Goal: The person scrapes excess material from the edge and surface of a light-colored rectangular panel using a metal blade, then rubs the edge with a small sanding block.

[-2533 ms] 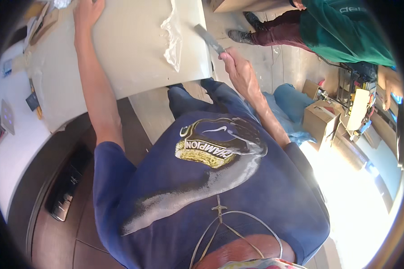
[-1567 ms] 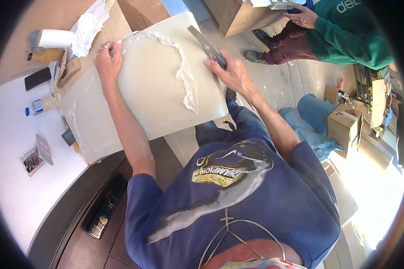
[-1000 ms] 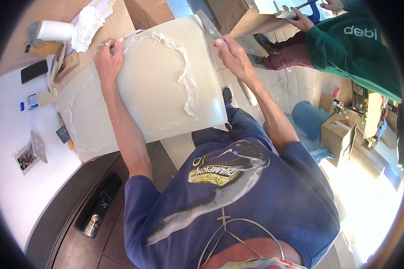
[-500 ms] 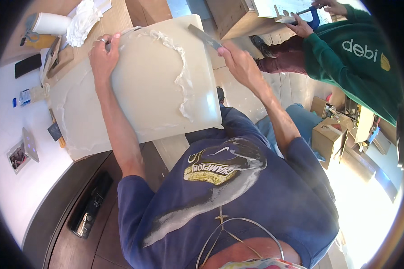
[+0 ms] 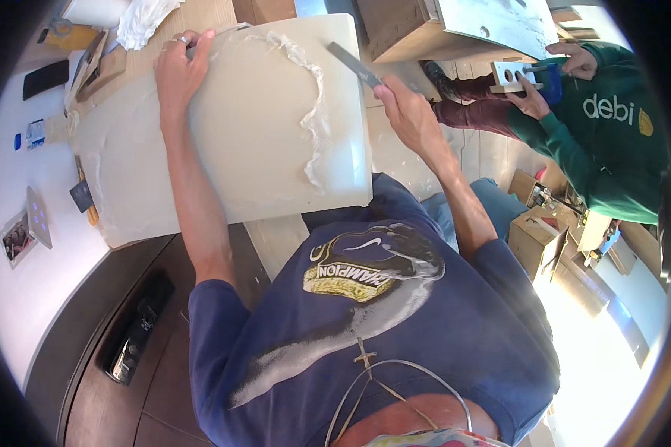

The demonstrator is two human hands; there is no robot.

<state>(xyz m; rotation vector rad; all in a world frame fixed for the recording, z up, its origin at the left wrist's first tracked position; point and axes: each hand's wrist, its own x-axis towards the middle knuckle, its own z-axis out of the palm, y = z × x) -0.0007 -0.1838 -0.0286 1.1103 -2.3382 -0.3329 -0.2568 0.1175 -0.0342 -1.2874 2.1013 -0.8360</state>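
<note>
A large cream-coloured panel (image 5: pixel 253 141) with rounded corners lies before me. A ragged strip of whitish, peeling material (image 5: pixel 317 112) curves across its surface. My left hand (image 5: pixel 183 71), with a ring on one finger, grips the panel's far edge; the fingertips are partly hidden. In my right hand (image 5: pixel 410 112) is a long, flat grey metal tool (image 5: pixel 354 64), blade-like, its exact kind unclear. It slants up and left above the panel's right part. Whether its tip touches the surface cannot be told.
Left of the panel are a black phone (image 5: pixel 46 80), a small bottle (image 5: pixel 36 134) and a dark-headed brush (image 5: pixel 82 195). Crumpled white cloth (image 5: pixel 147 22) lies at the back. At right, a person in a green sweatshirt (image 5: pixel 604 141) holds a blue clamp (image 5: pixel 550 82) beside cardboard boxes (image 5: pixel 540 237).
My right hand and the flat grey tool have shifted slightly right and down against the view. The co-worker has brought the blue clamp and a pale piece away from the far bench, nearer their body.
</note>
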